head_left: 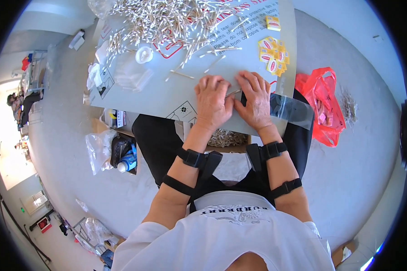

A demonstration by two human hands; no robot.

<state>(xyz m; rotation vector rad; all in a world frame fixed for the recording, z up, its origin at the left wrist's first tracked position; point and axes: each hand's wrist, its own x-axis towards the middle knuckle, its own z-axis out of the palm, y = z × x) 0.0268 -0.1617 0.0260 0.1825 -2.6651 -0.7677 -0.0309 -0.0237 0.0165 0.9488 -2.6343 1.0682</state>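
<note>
Both hands lie close together, palms down, at the near side of the metal-topped table (pixel 158 101). My left hand (pixel 212 101) has its fingers bent and drawn together, and a thin cotton swab (pixel 233 93) sticks out between its thumb and forefinger toward the other hand. My right hand (pixel 256 97) is likewise curled, with its thumb close to the left thumb; its fingertips hide what they hold, if anything. A dark edge shows beneath the right palm. Beside it, a clear plastic strip (pixel 296 110) hangs over the table's edge. Loose swabs (pixel 182 74) lie just beyond the hands.
A big heap of cotton swabs (pixel 153 22) covers the far side. Small yellow packets (pixel 273 56), a round white lid (pixel 144 55) and clear bags (pixel 133 77) lie around. A red plastic bag (pixel 323 108) is at the right; a box of swabs (pixel 228 139) sits below the table.
</note>
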